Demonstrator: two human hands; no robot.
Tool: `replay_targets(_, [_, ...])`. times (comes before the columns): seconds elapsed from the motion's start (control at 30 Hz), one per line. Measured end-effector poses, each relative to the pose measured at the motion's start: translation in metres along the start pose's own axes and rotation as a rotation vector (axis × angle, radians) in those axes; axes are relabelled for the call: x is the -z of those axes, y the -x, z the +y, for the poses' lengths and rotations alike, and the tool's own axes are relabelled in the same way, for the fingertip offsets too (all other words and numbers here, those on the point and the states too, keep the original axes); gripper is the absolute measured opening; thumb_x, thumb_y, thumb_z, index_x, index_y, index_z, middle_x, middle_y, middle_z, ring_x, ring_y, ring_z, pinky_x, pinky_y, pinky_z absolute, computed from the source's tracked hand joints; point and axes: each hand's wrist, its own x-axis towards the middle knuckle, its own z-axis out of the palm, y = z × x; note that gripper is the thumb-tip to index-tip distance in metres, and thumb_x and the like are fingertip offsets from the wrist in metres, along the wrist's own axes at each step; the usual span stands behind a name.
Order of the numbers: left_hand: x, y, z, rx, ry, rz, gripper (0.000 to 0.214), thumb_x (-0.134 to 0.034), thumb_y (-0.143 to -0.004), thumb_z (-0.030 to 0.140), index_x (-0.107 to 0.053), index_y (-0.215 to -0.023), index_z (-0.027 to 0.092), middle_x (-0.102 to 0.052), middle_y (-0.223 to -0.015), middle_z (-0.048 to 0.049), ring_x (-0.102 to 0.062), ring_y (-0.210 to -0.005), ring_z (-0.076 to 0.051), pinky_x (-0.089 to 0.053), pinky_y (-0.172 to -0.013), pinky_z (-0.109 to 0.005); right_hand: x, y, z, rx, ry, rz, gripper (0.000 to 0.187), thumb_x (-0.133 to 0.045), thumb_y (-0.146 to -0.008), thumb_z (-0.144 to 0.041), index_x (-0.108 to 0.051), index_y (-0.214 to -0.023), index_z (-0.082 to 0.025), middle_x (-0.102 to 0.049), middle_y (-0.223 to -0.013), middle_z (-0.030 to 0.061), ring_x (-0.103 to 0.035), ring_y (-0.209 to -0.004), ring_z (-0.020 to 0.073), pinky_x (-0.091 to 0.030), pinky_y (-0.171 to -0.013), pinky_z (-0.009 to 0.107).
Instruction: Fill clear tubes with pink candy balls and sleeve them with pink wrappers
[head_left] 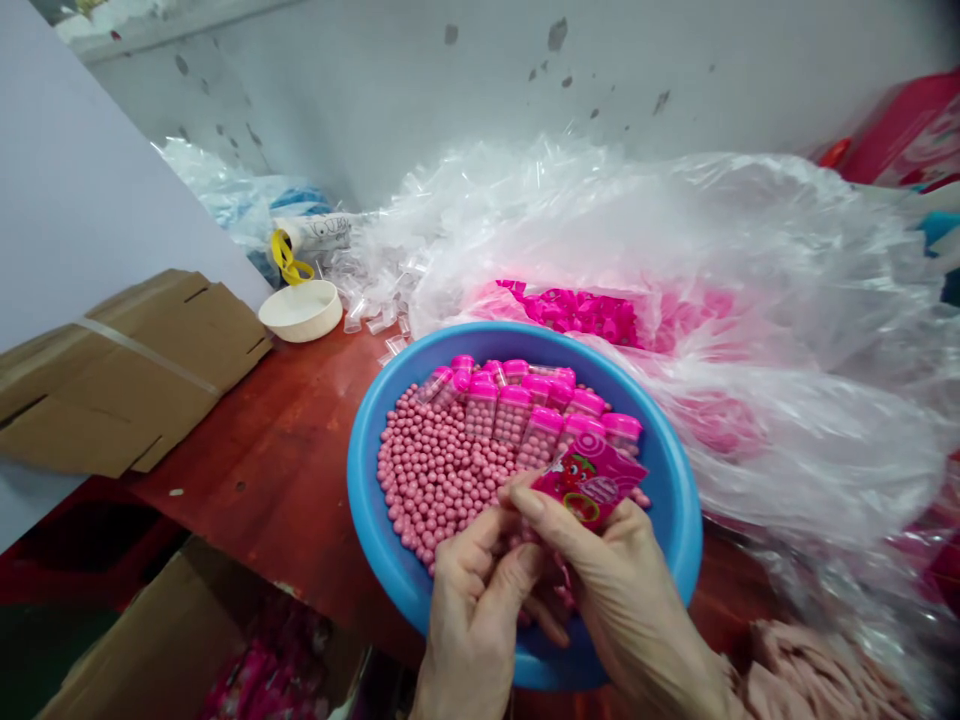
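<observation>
A blue plastic basin [367, 500] holds loose pink candy balls [442, 480] and several small clear containers with bright pink caps [514, 415], filled with the same balls. Over its near side, my right hand [637, 610] grips a pink printed packet [589, 480] with a cartoon strawberry, thumb along its lower left edge. My left hand [480, 590] is closed close beside it, thumb pressed to curled fingers under the packet. Whatever those left fingers pinch is hidden.
A big clear plastic bag [750, 230] with pink caps [577, 312] lies behind the basin. Small clear tubes [367, 290], a white round dish [301, 312] and folded cardboard [142, 370] are at left on the red table [247, 470]. An open box [142, 620] sits below.
</observation>
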Motion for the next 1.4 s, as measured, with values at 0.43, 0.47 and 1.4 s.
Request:
replay_targets(0.43, [0.000, -0.003, 0.001, -0.019, 0.113, 0.073, 0.023, -0.066, -0.082, 0.036, -0.071, -0.086, 0.014, -0.069, -0.065, -0.0024, -0.058, -0.045, -0.009, -0.045, -0.047, -0.018, -0.003, 0.004, 0.007, -0.024, -0.035, -0.108, 0.032, -0.071, -0.076, -0.048, -0.062, -0.080, -0.017, -0.043, -0.049, -0.0087, -0.033, -0.038, 0.0016, -0.032, -0.037, 0.013])
replay_targets(0.47, [0.000, -0.003, 0.002, -0.007, 0.108, 0.052, 0.023, -0.065, -0.083, 0.036, -0.070, -0.085, 0.014, -0.067, -0.060, -0.0017, -0.056, -0.041, -0.008, -0.042, -0.043, -0.017, 0.000, 0.004, 0.005, 0.002, -0.037, -0.093, 0.033, -0.069, -0.077, -0.050, -0.060, -0.079, -0.018, -0.042, -0.047, -0.0092, -0.033, -0.037, 0.0019, -0.032, -0.036, 0.013])
replay_targets(1.4, [-0.001, -0.003, 0.003, -0.088, 0.131, 0.138, 0.026, -0.069, -0.080, 0.028, -0.051, -0.095, 0.017, -0.071, -0.076, -0.0010, -0.066, -0.048, -0.013, -0.049, -0.039, -0.017, 0.004, 0.005, 0.011, -0.009, -0.180, -0.061, 0.025, -0.076, -0.072, -0.039, -0.070, -0.073, -0.015, -0.058, -0.055, -0.0034, -0.040, -0.039, 0.0011, -0.034, -0.038, 0.013])
